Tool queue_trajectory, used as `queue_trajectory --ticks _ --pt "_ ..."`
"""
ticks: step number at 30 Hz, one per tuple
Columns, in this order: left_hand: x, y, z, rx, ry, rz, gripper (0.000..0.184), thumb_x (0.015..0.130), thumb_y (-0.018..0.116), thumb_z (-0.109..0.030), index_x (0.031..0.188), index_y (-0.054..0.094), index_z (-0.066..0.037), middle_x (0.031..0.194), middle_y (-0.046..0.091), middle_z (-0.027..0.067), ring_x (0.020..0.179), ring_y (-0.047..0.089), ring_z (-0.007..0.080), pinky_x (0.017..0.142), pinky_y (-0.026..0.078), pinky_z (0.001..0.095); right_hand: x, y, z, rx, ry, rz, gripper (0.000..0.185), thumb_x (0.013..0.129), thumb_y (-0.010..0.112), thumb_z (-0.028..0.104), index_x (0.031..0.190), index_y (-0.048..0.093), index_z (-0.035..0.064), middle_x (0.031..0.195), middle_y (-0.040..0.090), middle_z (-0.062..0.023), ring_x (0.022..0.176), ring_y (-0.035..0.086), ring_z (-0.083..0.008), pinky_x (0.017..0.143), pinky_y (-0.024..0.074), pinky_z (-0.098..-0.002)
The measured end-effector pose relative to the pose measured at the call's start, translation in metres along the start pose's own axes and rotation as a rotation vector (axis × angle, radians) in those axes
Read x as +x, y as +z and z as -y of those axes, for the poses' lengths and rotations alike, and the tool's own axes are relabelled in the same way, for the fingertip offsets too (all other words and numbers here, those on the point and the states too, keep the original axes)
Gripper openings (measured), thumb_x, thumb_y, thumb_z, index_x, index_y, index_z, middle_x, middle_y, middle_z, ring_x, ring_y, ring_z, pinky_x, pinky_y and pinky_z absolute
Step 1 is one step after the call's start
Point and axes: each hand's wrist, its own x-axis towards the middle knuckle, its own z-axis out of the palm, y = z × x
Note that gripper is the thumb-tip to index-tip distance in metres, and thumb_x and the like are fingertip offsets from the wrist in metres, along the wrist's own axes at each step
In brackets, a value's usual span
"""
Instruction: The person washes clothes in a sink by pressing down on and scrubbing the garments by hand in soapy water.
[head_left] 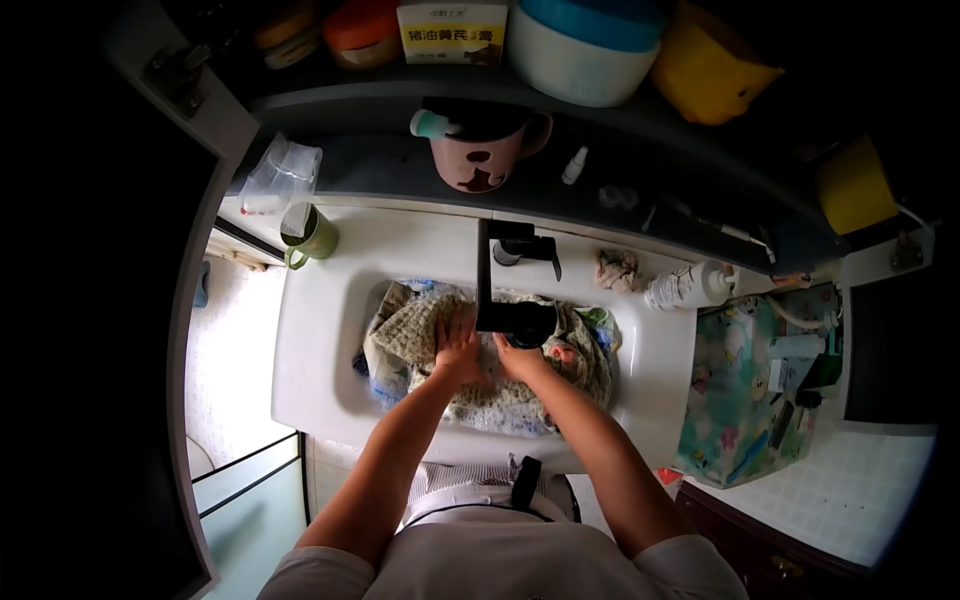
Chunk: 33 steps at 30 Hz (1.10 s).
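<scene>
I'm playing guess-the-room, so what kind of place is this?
Probably a bathroom or washroom. You can see a white sink with a black faucet, a pump bottle at the sink's edge, and a pink mug on the shelf behind.

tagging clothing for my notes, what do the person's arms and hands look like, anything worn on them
The left hand and right hand show no gloves. The forearms are bare, with no watch or bracelet visible. The sleeves are short and pale greyish.
</scene>
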Motion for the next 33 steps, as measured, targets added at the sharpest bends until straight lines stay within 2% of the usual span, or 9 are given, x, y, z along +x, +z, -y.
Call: queue_trajectory --ticks 4,7,10,11,15,19,25,29,33 --pt "0.004 -0.012 -0.005 0.027 -0.019 0.165 0.132 0.051 0.073 -0.069 0.147 0.011 -0.004 0.155 0.008 0.0132 0.142 0.0 0.0348 0.108 -0.009 0.0629 0.004 -0.023 -0.005 0.354 0.062 0.144 0.054 0.094 0.039 0.024 0.146 0.027 0.0148 0.151 0.024 -0.0103 0.142 0.01 -0.0324 0.113 -0.0081 -0.0558" --pt "0.004 -0.016 -0.007 0.053 -0.02 0.165 0.128 0.052 0.072 -0.069 0.146 0.017 -0.003 0.154 0.011 0.0139 0.143 0.002 0.034 0.108 -0.01 0.0631 0.001 -0.006 0.004 0.043 0.062 -0.039 0.049 0.093 0.039 0.022 0.141 0.037 0.0136 0.15 0.027 -0.0107 0.141 0.015 -0.0325 0.114 -0.0059 -0.0555" --pt "-0.003 -0.001 -0.002 0.009 -0.006 -0.06 0.123 0.055 0.069 -0.07 0.146 0.021 -0.003 0.154 0.011 0.0156 0.143 0.001 0.0312 0.11 -0.009 0.0576 -0.019 -0.032 0.0 0.199 0.017 -0.053 0.062 0.087 0.046 0.019 0.144 0.027 0.0026 0.151 0.021 -0.0161 0.13 0.037 -0.0356 0.106 0.0283 -0.05" --pt "-0.008 0.003 0.0 -0.055 0.026 -0.154 0.121 0.056 0.068 -0.07 0.146 0.02 -0.004 0.154 0.011 0.0161 0.143 0.001 0.0314 0.111 -0.008 0.0557 -0.027 -0.032 0.003 0.119 0.013 -0.028 0.065 0.088 0.046 0.024 0.145 0.024 0.0024 0.154 0.012 -0.0159 0.137 0.023 -0.0362 0.112 0.0145 -0.0527" --pt "-0.046 0.019 0.003 -0.227 0.097 -0.326 0.111 0.065 0.064 -0.067 0.148 0.016 -0.012 0.154 0.01 0.0167 0.143 0.001 0.032 0.114 -0.002 0.0495 -0.071 -0.045 0.019 0.008 -0.027 0.011 0.069 0.092 0.04 0.039 0.146 0.019 0.0013 0.154 0.011 -0.0162 0.143 0.001 -0.034 0.112 -0.0054 -0.0554" --pt "-0.073 0.021 -0.003 -0.17 0.093 -0.296 0.103 0.071 0.061 -0.064 0.15 0.01 -0.021 0.155 0.006 0.0157 0.143 0.002 0.0335 0.113 0.004 0.0498 -0.081 -0.038 0.028 -0.029 -0.022 0.102 0.072 0.094 0.033 0.048 0.146 0.017 0.0015 0.154 0.01 -0.0159 0.143 0.0 -0.0322 0.111 -0.0086 -0.0578" --pt "-0.054 0.038 -0.001 -0.123 0.125 -0.307 0.109 0.068 0.063 -0.063 0.15 0.004 -0.022 0.153 0.006 0.0185 0.142 -0.001 0.0373 0.11 0.003 0.0592 -0.068 -0.039 0.031 0.021 -0.015 0.137 0.067 0.094 0.035 0.044 0.145 0.023 0.0016 0.151 0.022 -0.0151 0.138 0.015 -0.0355 0.111 -0.0106 -0.0582" --pt "-0.039 0.041 -0.001 -0.137 0.091 -0.145 0.11 0.069 0.06 -0.067 0.15 0.001 -0.022 0.154 0.0 0.0183 0.142 -0.007 0.0365 0.11 -0.002 0.06 -0.049 -0.002 0.036 -0.047 -0.026 0.188 0.062 0.095 0.031 0.041 0.143 0.03 0.0023 0.147 0.029 -0.0136 0.134 0.022 -0.0362 0.108 -0.0135 -0.0618" --pt "-0.034 0.035 -0.002 -0.094 0.07 -0.075 0.109 0.07 0.053 -0.074 0.15 -0.001 -0.021 0.154 -0.004 0.0184 0.141 -0.015 0.0345 0.109 -0.009 0.0588 -0.057 -0.032 0.034 -0.036 -0.033 0.251 0.062 0.096 0.027 0.044 0.143 0.031 0.0031 0.146 0.033 -0.0139 0.135 0.025 -0.0322 0.106 -0.0141 -0.0649"
